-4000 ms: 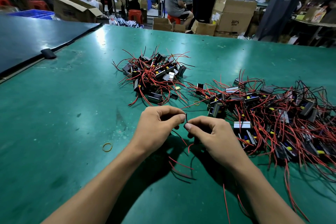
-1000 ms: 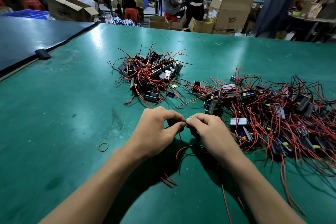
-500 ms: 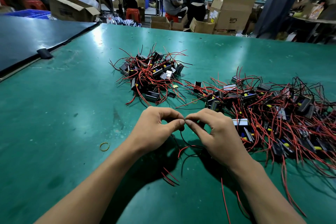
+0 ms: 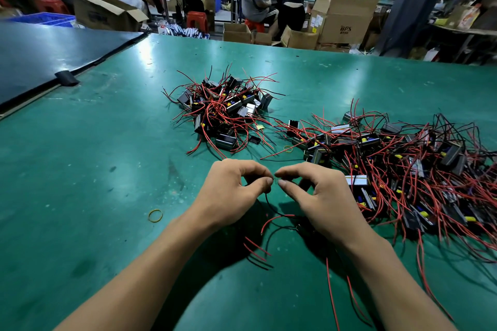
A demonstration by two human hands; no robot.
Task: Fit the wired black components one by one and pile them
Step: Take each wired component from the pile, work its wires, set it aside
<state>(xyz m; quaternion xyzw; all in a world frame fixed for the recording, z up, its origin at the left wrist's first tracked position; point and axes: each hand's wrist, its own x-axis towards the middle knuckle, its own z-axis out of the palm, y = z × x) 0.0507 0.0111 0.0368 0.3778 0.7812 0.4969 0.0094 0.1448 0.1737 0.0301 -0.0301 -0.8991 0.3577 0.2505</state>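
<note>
My left hand [image 4: 231, 193] and my right hand [image 4: 320, 196] meet fingertip to fingertip just above the green table [image 4: 80, 169]. Each pinches the thin black wire [image 4: 270, 205] of one component between thumb and forefinger. That wire loops down under my hands, with loose red leads [image 4: 271, 220] trailing below; the component's body is hidden beneath my right hand. A compact pile of wired black components [image 4: 223, 110] lies beyond my hands. A larger, spread-out heap of the same parts [image 4: 398, 166] covers the right side.
Two yellow rubber bands lie loose, one [image 4: 155, 215] left of my left wrist, another [image 4: 288, 149] between the piles. A dark board [image 4: 48, 54] borders the table at far left. Cardboard boxes [image 4: 341, 19] and several seated people fill the background.
My fingertips stay together pinching the wire. The hanging wire loop has shifted a little, and my right hand has opened slightly wider at the thumb.
</note>
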